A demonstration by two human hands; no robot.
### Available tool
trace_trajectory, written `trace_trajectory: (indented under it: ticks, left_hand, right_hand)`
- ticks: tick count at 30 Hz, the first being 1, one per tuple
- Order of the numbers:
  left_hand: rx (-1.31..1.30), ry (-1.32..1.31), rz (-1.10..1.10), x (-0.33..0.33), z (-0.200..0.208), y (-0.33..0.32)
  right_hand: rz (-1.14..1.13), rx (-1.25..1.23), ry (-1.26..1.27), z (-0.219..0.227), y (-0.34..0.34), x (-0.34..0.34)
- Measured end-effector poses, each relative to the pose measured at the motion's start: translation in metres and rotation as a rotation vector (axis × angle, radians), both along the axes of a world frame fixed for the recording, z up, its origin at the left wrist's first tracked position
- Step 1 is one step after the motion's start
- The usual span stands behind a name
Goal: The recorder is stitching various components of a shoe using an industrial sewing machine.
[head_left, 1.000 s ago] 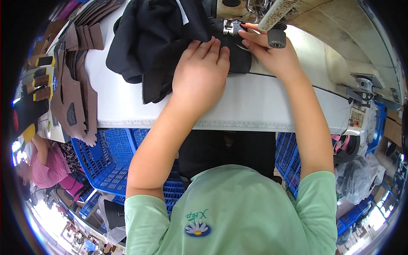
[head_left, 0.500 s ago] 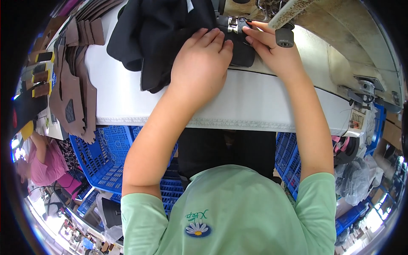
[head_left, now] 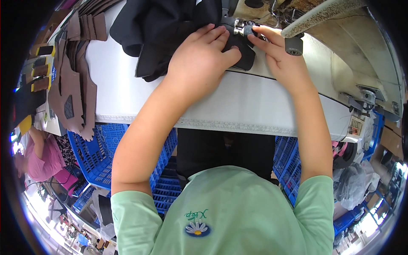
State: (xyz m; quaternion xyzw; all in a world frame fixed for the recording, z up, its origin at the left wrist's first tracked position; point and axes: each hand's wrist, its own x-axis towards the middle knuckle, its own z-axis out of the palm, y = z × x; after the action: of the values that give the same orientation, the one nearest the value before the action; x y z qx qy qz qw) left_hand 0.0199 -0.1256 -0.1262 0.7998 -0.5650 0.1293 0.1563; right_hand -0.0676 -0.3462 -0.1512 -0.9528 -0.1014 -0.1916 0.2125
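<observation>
Black fabric [head_left: 165, 38] lies bunched on the white sewing table, its right part running up to the metal presser foot [head_left: 239, 26] of a sewing machine. My left hand [head_left: 202, 59] rests flat on this fabric, fingers stretched forward and thumb out to the right, just left of the foot. On the foot's other side is my right hand [head_left: 282, 55]. Its fingers reach left and touch a small dark grey part [head_left: 250, 30] beside the foot, and no held piece shows in them. The machine's head partly hides what lies behind those fingers.
Brown cut pieces [head_left: 72, 89] are stacked at the table's left, near several thread spools [head_left: 40, 68]. A ruler strip [head_left: 225, 126] runs along the front edge. Blue crates [head_left: 95, 157] stand below. The machine arm [head_left: 340, 25] overhangs the right side. A person in pink [head_left: 44, 153] is far left.
The fabric has shifted slightly up, and my left hand's thumb has spread further right. My right hand has moved a little right and down, away from the fabric's edge.
</observation>
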Motion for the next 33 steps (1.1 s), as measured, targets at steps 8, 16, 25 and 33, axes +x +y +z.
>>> trace_trajectory:
  ticks: [8, 16, 25, 33]
  left_hand:
    - [0.025, -0.015, -0.046, 0.014, 0.000, 0.002]
    - [0.081, -0.047, -0.075, 0.024, 0.006, 0.003]
    - [0.019, -0.013, 0.112, 0.002, -0.003, 0.001]
    - [-0.002, 0.002, 0.000, 0.025, -0.004, 0.005]
  right_hand:
    - [-0.012, -0.041, -0.074, -0.006, -0.001, 0.002]
    - [-0.062, -0.027, -0.041, -0.006, 0.001, 0.002]
    - [0.014, 0.055, 0.179, 0.001, -0.009, 0.007]
    - [0.000, 0.015, 0.002, -0.003, -0.004, 0.007]
